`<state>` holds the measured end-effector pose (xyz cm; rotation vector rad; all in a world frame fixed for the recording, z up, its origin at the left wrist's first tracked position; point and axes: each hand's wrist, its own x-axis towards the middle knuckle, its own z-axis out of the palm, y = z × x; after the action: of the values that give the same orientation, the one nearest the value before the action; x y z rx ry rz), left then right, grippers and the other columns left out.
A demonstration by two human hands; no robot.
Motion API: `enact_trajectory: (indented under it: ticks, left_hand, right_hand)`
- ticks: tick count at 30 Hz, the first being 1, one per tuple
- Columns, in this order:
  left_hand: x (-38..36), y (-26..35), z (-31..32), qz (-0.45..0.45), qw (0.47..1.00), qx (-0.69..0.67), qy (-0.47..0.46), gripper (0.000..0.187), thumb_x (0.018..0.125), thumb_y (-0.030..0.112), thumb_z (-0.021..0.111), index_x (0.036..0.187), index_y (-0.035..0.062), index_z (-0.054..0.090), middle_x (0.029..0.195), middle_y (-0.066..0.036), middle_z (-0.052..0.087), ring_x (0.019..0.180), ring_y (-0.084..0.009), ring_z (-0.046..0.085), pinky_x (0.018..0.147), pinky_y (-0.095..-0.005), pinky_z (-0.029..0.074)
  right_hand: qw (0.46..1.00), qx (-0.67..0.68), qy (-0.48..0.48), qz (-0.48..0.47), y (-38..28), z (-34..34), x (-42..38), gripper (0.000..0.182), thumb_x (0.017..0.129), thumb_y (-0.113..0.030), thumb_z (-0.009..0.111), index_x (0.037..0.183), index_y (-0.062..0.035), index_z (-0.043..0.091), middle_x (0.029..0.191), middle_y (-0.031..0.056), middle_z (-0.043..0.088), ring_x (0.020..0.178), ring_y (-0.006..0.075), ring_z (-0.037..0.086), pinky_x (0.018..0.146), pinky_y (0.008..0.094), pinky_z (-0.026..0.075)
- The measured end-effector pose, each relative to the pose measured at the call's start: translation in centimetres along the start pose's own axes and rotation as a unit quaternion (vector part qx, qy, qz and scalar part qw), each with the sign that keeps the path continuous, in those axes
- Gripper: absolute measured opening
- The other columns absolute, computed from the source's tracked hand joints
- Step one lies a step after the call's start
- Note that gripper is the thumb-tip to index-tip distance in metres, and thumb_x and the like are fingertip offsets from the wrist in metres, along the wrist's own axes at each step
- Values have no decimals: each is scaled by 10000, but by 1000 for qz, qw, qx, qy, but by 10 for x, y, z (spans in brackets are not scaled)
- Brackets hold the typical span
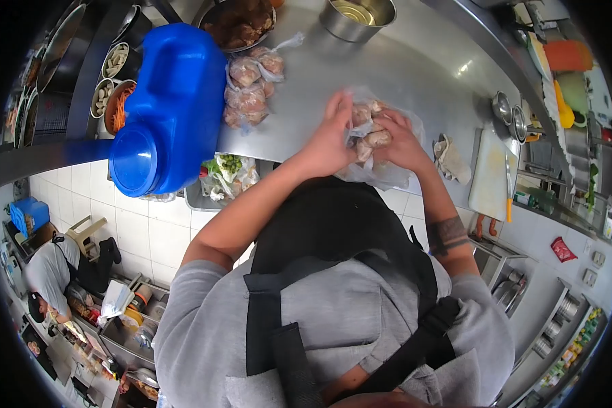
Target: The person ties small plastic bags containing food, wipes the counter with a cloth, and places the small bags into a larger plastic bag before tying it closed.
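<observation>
A clear plastic bag (409,124) with pale pink pieces of raw meat (377,139) lies at the near edge of the steel table. My left hand (328,144) grips the bag's left side, its fingertips slightly blurred. On the other side, my right hand (402,141) curls its fingers over the meat and plastic. Some of the bag hangs loosely toward my black apron (340,211). Several tied bags of similar meat (247,95) sit to the left on the tabletop. Part of the meat is hidden under my fingers.
A big blue plastic jug (180,102) stands left, beside a bowl of dark marinated meat (238,26). A metal pot (358,19) is at the back. To the right are a cloth (451,160), a cutting board (488,173) and a knife (508,194). Another person (54,268) bends at lower left.
</observation>
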<state>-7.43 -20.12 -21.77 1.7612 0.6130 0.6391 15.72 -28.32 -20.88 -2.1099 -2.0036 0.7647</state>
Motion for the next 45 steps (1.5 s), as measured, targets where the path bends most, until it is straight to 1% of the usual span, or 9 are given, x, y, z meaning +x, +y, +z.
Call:
enact_trajectory:
  ticks: [8, 17, 23, 25, 27, 31, 37, 39, 45]
  left_hand:
    - [0, 4, -4, -22, 979, -201, 29, 1081, 668, -189, 634, 1630, 95, 231, 1514, -58, 257, 1035, -149, 468, 729, -256, 515]
    - [29, 78, -15, 38, 909, -414, -19, 989, 752, -127, 758, 1600, 34, 277, 1459, -35, 272, 1007, -125, 441, 792, -254, 487]
    - [-15, 37, -37, 75, 976, -202, 34, 940, 732, -81, 755, 1573, 90, 370, 1495, -89, 316, 1079, -201, 491, 938, -358, 496]
    - [-23, 5, -58, 62, 946, 309, 76, 912, 708, -56, 718, 1541, 217, 466, 1571, -150, 328, 1270, -325, 484, 1059, -461, 456]
    - [-23, -9, -85, -10, 873, 476, 106, 791, 715, -38, 673, 1429, 296, 603, 1618, -177, 319, 1407, -443, 393, 1131, -542, 391]
    - [-8, -38, -103, -11, 889, 455, 48, 682, 753, -39, 654, 1345, 300, 673, 1652, -156, 285, 1478, -468, 303, 1168, -530, 351]
    - [-17, -95, -149, -70, 984, 162, 16, 786, 747, -1, 713, 1466, 277, 558, 1663, -174, 230, 1480, -473, 261, 1215, -491, 275]
    - [-20, -68, -133, -74, 857, 507, 63, 772, 743, 64, 749, 1465, 227, 531, 1660, -218, 170, 1429, -485, 320, 1198, -511, 295]
    - [0, -75, -128, -103, 821, 561, 39, 479, 789, 113, 714, 1252, 212, 639, 1586, -205, 300, 1288, -484, 428, 1068, -593, 386]
  right_hand:
    - [980, -30, -177, 83, -9, -67, -68, 978, 791, -581, 794, 1572, -170, 372, 1394, 274, 578, 1213, 470, 596, 1009, 462, 499]
    - [955, -107, -270, 68, -64, -180, -78, 856, 776, -396, 851, 1493, -88, 497, 1328, 222, 637, 1219, 411, 607, 1030, 417, 486]
    - [971, -84, -214, 65, -51, -130, -82, 815, 786, -364, 843, 1471, -61, 520, 1388, 205, 598, 1282, 375, 565, 1079, 415, 444]
    - [972, -65, -222, 49, -53, -112, -76, 788, 802, -361, 830, 1465, -64, 526, 1377, 205, 606, 1267, 377, 575, 1071, 416, 451]
    - [977, -24, -211, 28, -46, -90, -79, 667, 857, -310, 783, 1435, -70, 553, 1336, 206, 631, 1222, 388, 601, 1036, 420, 479]
    - [996, -34, -66, -40, -55, -82, -80, 493, 935, -328, 683, 1366, -101, 606, 1262, 208, 662, 1152, 401, 625, 963, 464, 507]
    - [984, -91, -131, 83, -72, -116, -90, 667, 875, -564, 691, 1328, -76, 638, 1190, 175, 678, 1122, 375, 644, 919, 458, 520]
    - [982, -97, -151, 62, -71, -122, -100, 704, 851, -599, 697, 1324, -81, 643, 1193, 172, 676, 1118, 378, 645, 920, 458, 521]
    - [988, -60, -135, 45, -60, -110, -112, 662, 839, -524, 753, 1326, -90, 641, 1184, 174, 669, 1067, 389, 648, 901, 448, 526]
